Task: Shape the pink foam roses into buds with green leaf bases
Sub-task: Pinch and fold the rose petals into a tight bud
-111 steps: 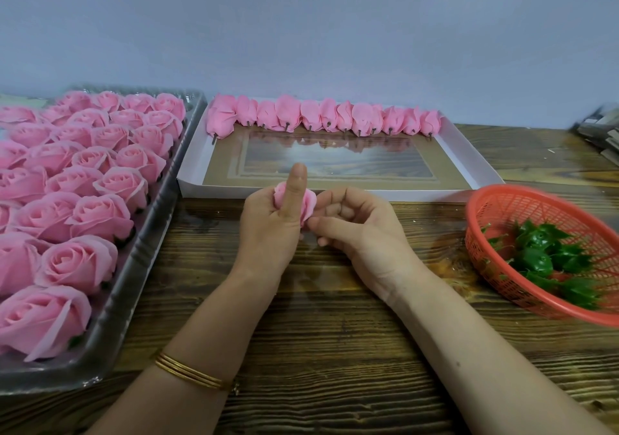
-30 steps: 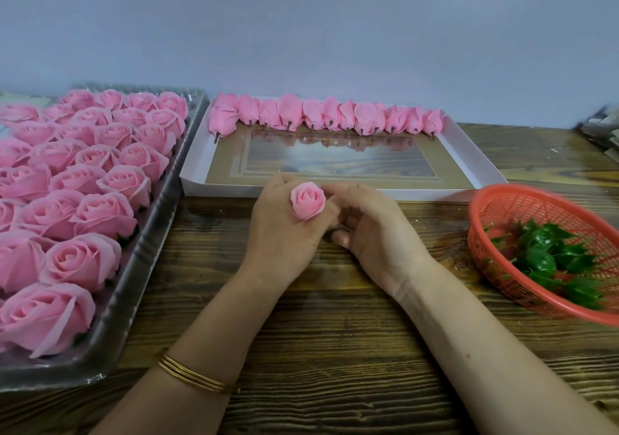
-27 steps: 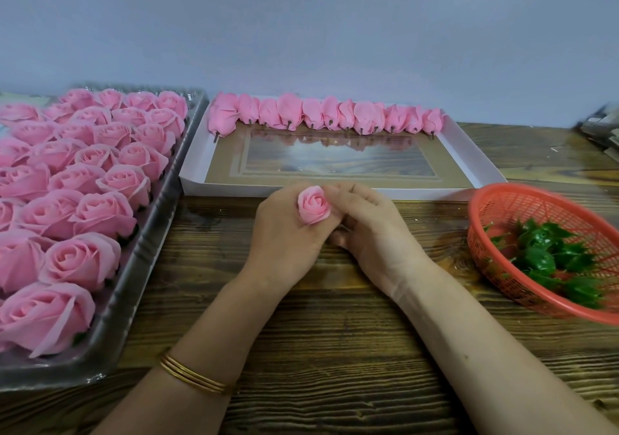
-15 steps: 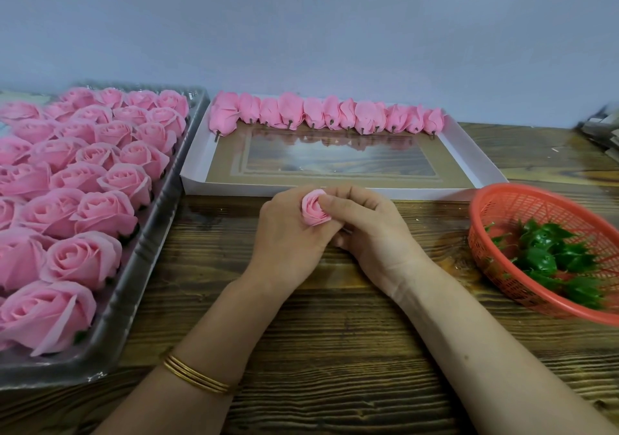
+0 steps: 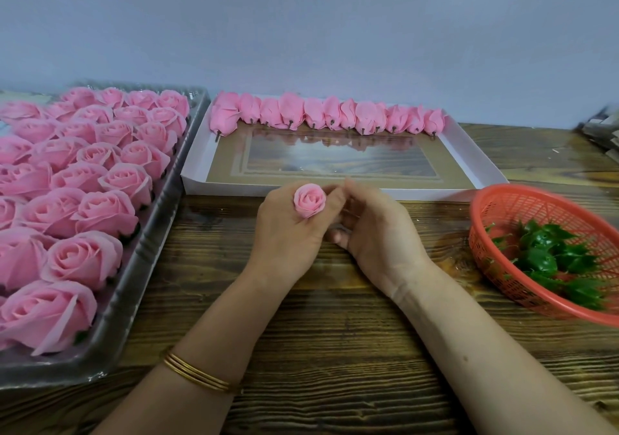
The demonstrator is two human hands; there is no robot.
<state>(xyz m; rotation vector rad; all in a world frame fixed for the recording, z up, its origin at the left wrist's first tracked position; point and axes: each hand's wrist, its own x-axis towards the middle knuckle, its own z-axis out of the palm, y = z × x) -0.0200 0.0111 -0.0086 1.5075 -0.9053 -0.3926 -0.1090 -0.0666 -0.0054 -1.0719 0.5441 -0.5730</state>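
Two hands meet; left hand (image 5: 288,233) curls round a pink bud (image 5: 308,200); right hand (image 5: 375,230) curled beside it, hold unclear.

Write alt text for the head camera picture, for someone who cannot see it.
A person's left hand holds a small pink rose over a wooden table, the right hand curled beside it. A tray of open roses lies to the left, a white box with a row of buds behind, a red basket of green leaves on the right.
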